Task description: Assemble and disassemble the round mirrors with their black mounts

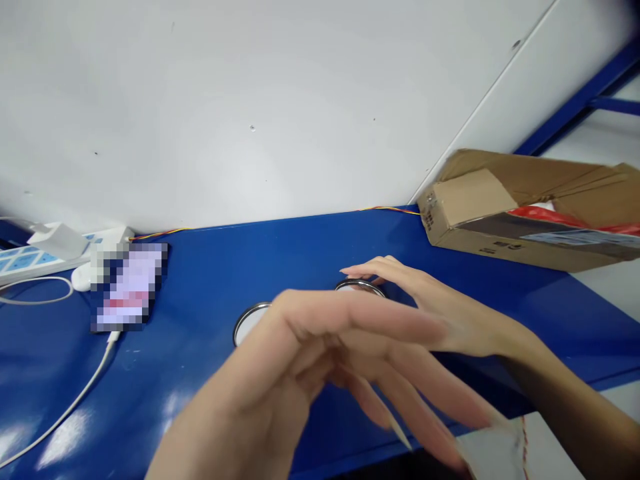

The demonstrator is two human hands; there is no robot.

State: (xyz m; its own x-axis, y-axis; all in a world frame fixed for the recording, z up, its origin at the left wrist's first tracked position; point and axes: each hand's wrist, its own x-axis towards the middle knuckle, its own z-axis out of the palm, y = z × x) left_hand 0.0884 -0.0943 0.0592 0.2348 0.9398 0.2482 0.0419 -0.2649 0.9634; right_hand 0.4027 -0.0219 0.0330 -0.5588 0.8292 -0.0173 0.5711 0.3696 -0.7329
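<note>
My left hand [340, 353] is raised close to the camera, palm partly showing, with its fingers stretched out to the right and apart. I see nothing held in it. Behind it, my right hand [415, 287] reaches in from the right, its fingers curled over the far edge of a small round mirror [357, 285] with a shiny metal rim. My left hand hides the near part of that mirror and my right thumb. A second round mirror [247, 323], similarly rimmed, lies on the blue table [210, 373], partly covered by my left hand.
On the left lie a phone [131, 287], its picture blurred out, and a white charging cable [85, 393]. A power strip [30, 263] with a white plug sits behind them. An opened cardboard box [475, 200] stands at the back right. A white wall [260, 113] borders the table.
</note>
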